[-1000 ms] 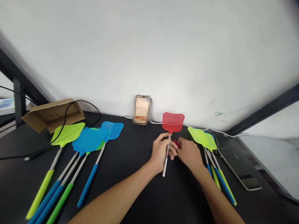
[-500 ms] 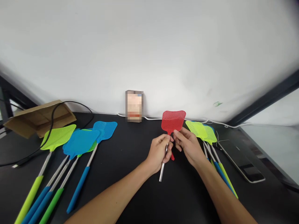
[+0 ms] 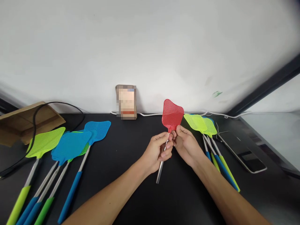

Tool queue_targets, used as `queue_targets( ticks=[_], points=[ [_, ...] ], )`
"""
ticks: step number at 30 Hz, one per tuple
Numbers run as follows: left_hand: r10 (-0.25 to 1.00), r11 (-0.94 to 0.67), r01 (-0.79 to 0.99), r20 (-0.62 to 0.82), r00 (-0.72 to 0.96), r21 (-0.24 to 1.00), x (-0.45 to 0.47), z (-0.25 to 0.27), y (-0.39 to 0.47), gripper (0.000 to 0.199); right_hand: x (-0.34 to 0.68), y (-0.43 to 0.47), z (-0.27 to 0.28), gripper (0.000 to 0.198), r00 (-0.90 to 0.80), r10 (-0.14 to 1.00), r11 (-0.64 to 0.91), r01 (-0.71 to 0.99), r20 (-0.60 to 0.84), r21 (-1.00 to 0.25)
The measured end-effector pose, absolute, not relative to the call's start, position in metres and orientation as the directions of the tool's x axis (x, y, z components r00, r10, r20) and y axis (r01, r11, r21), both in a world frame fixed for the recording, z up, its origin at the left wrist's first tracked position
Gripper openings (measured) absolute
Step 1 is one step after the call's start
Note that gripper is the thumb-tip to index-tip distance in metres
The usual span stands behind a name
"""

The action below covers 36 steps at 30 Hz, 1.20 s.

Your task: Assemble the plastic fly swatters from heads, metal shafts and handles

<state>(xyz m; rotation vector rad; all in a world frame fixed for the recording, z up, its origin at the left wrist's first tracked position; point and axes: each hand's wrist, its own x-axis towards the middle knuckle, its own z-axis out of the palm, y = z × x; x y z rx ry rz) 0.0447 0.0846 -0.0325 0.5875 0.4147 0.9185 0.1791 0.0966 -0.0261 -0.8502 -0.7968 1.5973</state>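
Observation:
A red fly swatter [image 3: 172,114] is held up in front of me, its mesh head tilted and facing me. My left hand [image 3: 156,151] is closed around its thin metal rod [image 3: 159,173], just below the head, and the bare rod end sticks out beneath the fingers. With thumb and fingertips, my right hand [image 3: 187,143] pinches the lower right edge of the red head. A small red piece peeks out behind my left fingers; most of it is hidden.
Several blue and green fly swatters [image 3: 72,147] lie on the black table at left, near an open cardboard box [image 3: 32,122] and a black cable. More swatters [image 3: 197,123] lie at right beside a phone [image 3: 242,151]. A small blurred box [image 3: 126,103] leans against the wall.
The red swatter has risen slightly and its head has turned. My right fingers now grip the head's lower edge. The view has shifted a little to the right.

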Motion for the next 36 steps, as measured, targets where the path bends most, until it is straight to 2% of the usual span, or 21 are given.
queue_targets(
  ticks=[3,6,8,12,15,21,26,28,31,33,36],
  points=[
    [0.766,0.567,-0.612,-0.08,0.638,0.552,0.044,-0.031,0.081,0.021,0.175,0.093,-0.028,0.036,-0.162,0.976,-0.213,-0.538,-0.147,-0.815],
    [0.675,0.666,-0.57,-0.064,0.735,0.482,0.042,-0.031,0.079,0.022,0.173,0.091,-0.025,0.026,-0.19,0.972,-0.225,-0.589,-0.138,-0.776],
    [0.605,0.722,-0.528,-0.036,0.796,0.447,0.04,-0.031,0.08,0.023,0.173,0.09,-0.021,0.022,-0.23,0.968,-0.222,-0.608,-0.099,-0.762],
    [0.48,0.805,-0.438,-0.006,0.877,0.401,0.038,-0.029,0.079,0.02,0.17,0.088,-0.011,0.026,-0.265,0.964,-0.174,-0.676,0.015,-0.716],
    [0.436,0.838,-0.407,0.004,0.9,0.364,0.039,-0.028,0.078,0.02,0.169,0.086,-0.008,0.026,-0.227,0.973,-0.139,-0.714,0.039,-0.686],
    [0.374,0.869,-0.348,-0.008,0.927,0.352,0.038,-0.029,0.076,0.023,0.171,0.083,-0.005,0.026,-0.268,0.962,-0.14,-0.668,0.06,-0.731],
    [0.338,0.884,-0.328,0.027,0.941,0.332,0.04,-0.029,0.075,0.022,0.172,0.083,-0.002,0.026,-0.223,0.97,-0.088,-0.693,0.097,-0.715],
    [0.358,0.876,-0.345,0.024,0.933,0.338,0.04,-0.029,0.074,0.023,0.174,0.083,-0.002,0.022,-0.192,0.978,-0.07,-0.661,0.078,-0.747],
    [0.478,0.819,-0.44,-0.013,0.878,0.369,0.04,-0.028,0.073,0.02,0.182,0.086,-0.003,0.006,-0.097,0.995,-0.049,-0.46,-0.005,-0.886],
    [0.588,0.747,-0.521,-0.045,0.808,0.414,0.043,-0.028,0.072,0.019,0.188,0.087,-0.004,0.022,-0.01,1.0,-0.031,-0.319,-0.029,-0.947],
    [0.709,0.624,-0.579,-0.07,0.701,0.524,0.049,-0.029,0.07,0.02,0.192,0.086,-0.004,0.053,0.072,0.997,0.034,-0.224,0.018,-0.974]
  ],
)
